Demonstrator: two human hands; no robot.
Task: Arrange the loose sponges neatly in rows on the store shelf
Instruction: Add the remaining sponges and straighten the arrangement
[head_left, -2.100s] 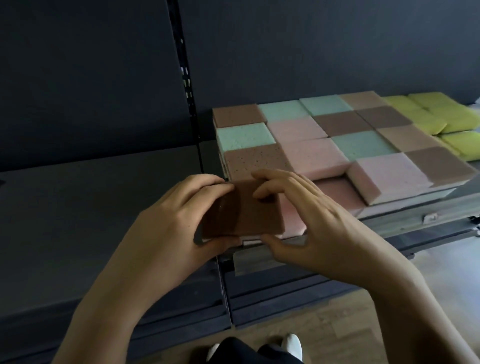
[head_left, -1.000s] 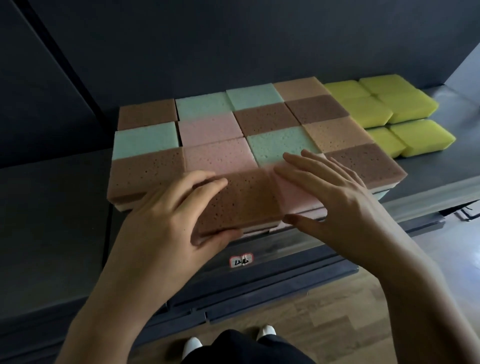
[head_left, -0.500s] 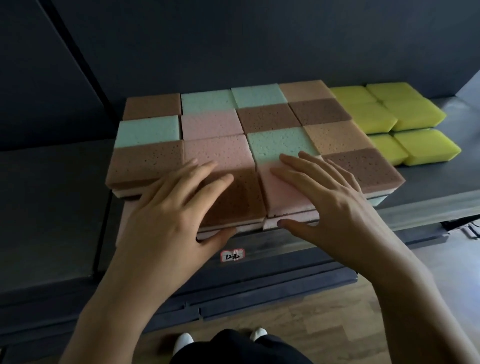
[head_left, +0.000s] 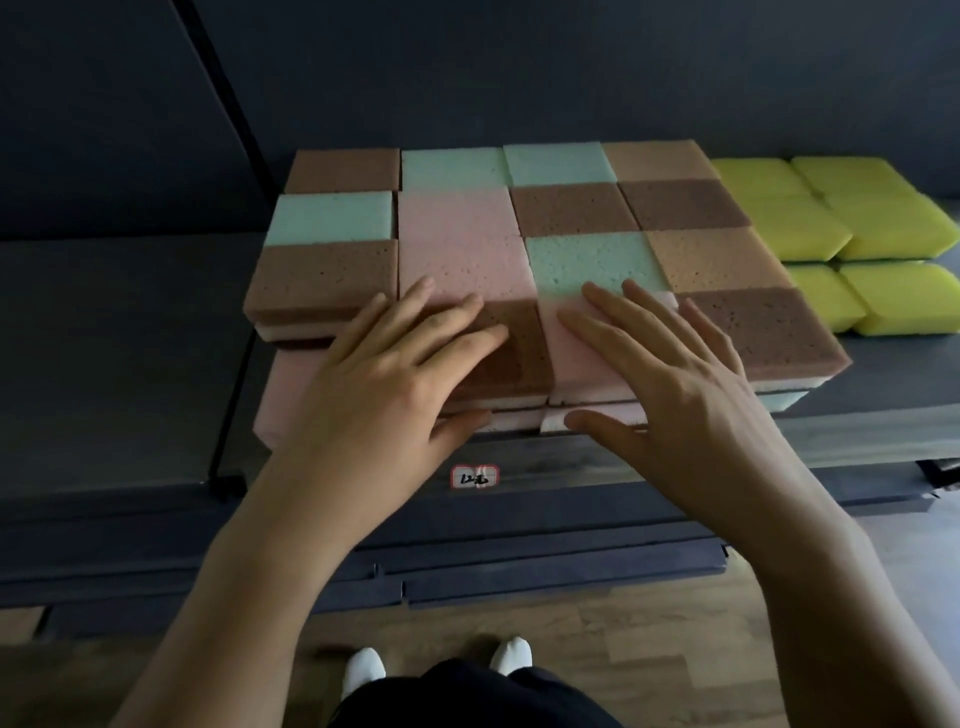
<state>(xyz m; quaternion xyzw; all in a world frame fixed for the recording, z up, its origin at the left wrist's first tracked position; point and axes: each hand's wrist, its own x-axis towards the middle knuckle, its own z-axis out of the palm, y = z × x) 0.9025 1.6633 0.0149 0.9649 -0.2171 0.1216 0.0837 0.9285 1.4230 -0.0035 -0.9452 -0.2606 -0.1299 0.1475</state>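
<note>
Brown, pink, mint and tan sponges lie stacked in tight rows on the dark shelf (head_left: 130, 332). In the front row a dark brown sponge (head_left: 519, 345) sits beside a pink sponge (head_left: 582, 358). My left hand (head_left: 384, 374) lies flat on the brown sponge, fingers straight, thumb at its front edge. With its fingers spread, my right hand (head_left: 670, 374) rests flat on the pink sponge, the thumb against the front edge of the stack. A lower pink sponge (head_left: 283, 395) sticks out at the front left.
Yellow sponges (head_left: 841, 234) lie in rows at the right of the shelf. A small price label (head_left: 475, 476) is on the shelf's front edge. A dark upright post (head_left: 228, 93) stands at the back left. Wooden floor and my feet are below.
The brown sponge, held in both hands earlier, now lies in the front row. Both hands have flattened on top of the sponges and slid slightly forward.
</note>
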